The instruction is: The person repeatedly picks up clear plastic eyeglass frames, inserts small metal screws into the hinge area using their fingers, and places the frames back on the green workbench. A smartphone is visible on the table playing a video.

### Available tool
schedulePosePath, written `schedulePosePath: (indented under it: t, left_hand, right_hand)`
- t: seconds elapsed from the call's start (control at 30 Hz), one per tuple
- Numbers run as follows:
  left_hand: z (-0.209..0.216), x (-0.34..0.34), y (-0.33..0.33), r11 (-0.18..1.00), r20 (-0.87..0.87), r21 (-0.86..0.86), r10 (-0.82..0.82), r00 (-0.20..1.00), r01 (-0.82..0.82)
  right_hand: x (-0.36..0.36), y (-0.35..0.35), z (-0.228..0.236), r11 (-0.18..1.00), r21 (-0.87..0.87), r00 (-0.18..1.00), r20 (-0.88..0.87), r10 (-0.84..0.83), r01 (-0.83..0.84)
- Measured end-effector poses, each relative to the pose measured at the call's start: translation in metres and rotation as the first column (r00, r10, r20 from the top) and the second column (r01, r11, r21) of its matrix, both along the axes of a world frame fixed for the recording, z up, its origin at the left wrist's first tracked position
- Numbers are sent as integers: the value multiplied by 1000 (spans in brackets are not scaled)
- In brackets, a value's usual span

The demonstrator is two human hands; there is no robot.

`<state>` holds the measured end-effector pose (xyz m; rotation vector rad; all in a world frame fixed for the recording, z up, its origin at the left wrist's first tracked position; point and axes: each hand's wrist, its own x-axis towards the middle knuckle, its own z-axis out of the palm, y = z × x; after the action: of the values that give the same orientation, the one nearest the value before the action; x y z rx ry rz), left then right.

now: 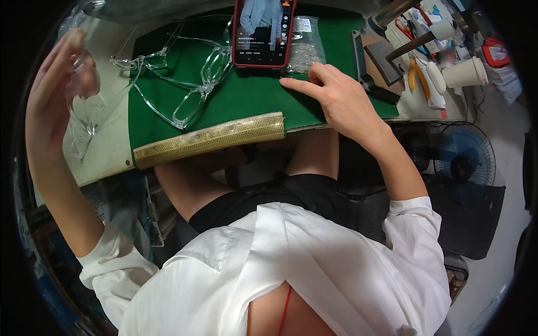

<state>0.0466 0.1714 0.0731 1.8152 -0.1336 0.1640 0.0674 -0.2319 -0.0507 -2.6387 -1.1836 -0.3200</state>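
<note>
My left hand is raised over the left side of the bench, its fingers curled around a clear plastic eyeglass frame; the grip is partly blurred. On the green mat my right hand reaches in with the index finger stretched out to the left and the other fingers bent, holding nothing that shows. Its fingertip is just below a small clear bag of tiny shiny pieces. More clear eyeglass frames lie in a loose group left of centre. A red-cased phone with its screen lit stands beyond them.
A gold perforated strip covers the mat's front edge. At the right are a metal bench fixture, yellow-handled pliers and a white cup lying on its side. A blue-bladed fan is below the bench.
</note>
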Motion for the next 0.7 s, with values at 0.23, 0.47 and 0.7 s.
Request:
schedulePosePath:
  t: [0.23, 0.47, 0.7]
  left_hand:
    - [-31, -59, -48, 736, -9, -671, -122, 993, 84]
    - [-39, -69, -131, 869, 83, -396, -288, 954, 297]
    - [-48, -70, -150, 984, 159, -133, -100, 982, 121]
  right_hand:
    - [-12, -30, 4, 992, 111, 986, -161, -40, 59]
    - [-6, -29, -4, 895, 369, 917, -387, -99, 252]
    - [-4, -14, -7, 868, 403, 912, -392, -122, 290]
